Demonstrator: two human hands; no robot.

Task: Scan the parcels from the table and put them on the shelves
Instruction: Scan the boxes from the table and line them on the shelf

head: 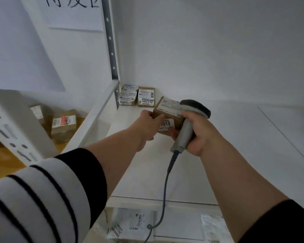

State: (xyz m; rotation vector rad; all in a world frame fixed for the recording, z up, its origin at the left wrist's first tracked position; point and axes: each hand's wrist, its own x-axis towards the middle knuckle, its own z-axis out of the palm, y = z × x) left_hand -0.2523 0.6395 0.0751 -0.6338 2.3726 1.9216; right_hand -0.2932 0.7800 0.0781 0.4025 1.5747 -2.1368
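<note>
My left hand (148,125) grips a small brown cardboard parcel (167,115) with white labels, one reading "3013", and holds it just above the white shelf (226,137). My right hand (198,135) grips a grey barcode scanner (188,125) by its handle, right beside the parcel; the scanner's dark head sits at the parcel's right end. Its cable (165,190) hangs down toward the lower shelf. Two other labelled parcels (128,97) (146,97) lie at the shelf's back left corner.
The shelf's perforated upright post (111,44) stands at the left, with a white wall behind. Brown boxes (63,126) sit on the neighbouring shelf unit to the left. Flat white mailer bags (132,223) (214,228) lie on the shelf below.
</note>
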